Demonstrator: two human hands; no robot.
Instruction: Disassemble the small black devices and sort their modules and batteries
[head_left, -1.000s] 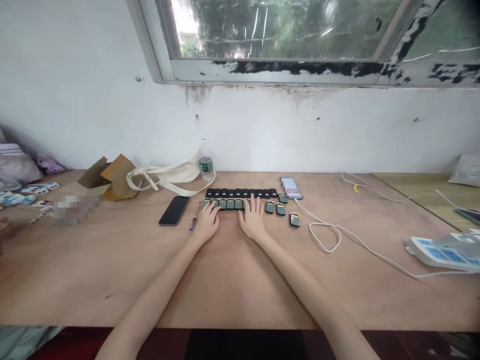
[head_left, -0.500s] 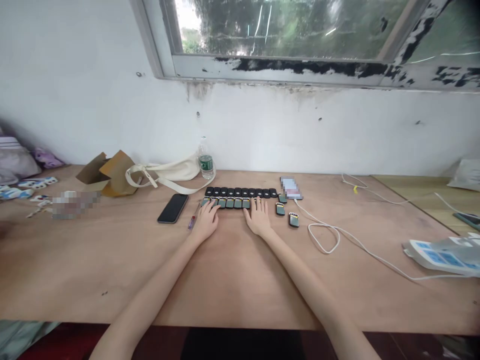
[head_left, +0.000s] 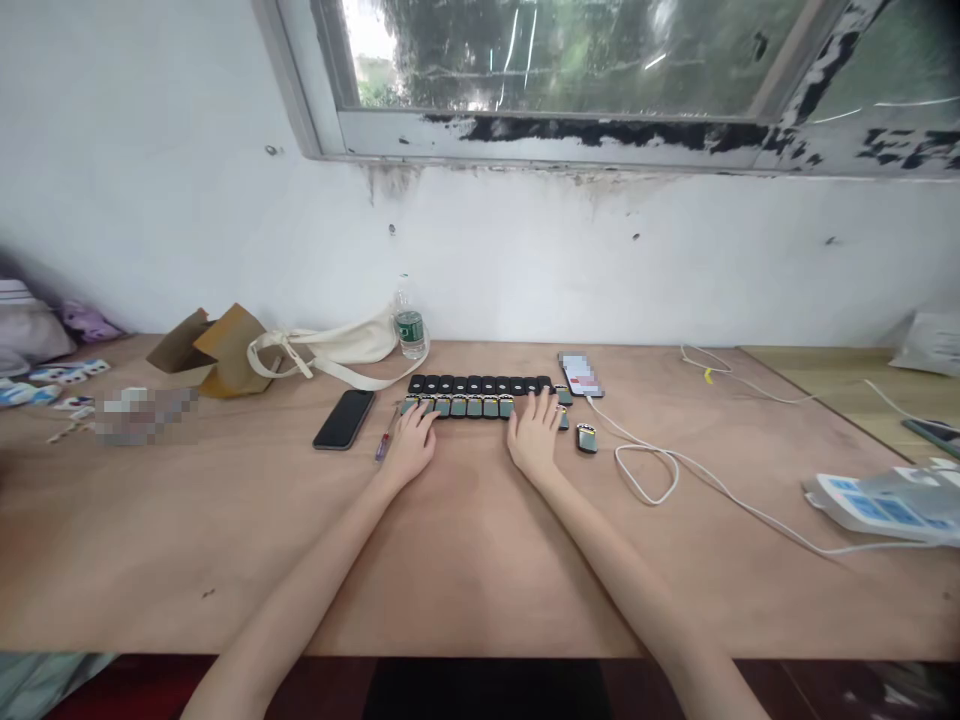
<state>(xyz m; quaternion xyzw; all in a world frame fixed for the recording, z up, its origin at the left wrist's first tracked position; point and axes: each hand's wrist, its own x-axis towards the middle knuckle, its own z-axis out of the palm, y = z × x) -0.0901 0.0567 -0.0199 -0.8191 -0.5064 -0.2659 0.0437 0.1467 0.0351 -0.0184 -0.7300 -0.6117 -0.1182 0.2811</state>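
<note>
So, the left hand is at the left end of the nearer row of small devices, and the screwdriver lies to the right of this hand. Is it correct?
Not quite: the head view shows the screwdriver to the left of the left hand, not to the right. The hand is indeed at the left end of the nearer row of small devices.

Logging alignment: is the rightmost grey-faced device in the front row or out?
Out: the device lies apart, right of the front row.

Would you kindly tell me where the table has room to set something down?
Bare tabletop lies between the forearms and between the white cable and the near edge. It's crowded around the left hand and right hand, among the small dark devices.
</note>
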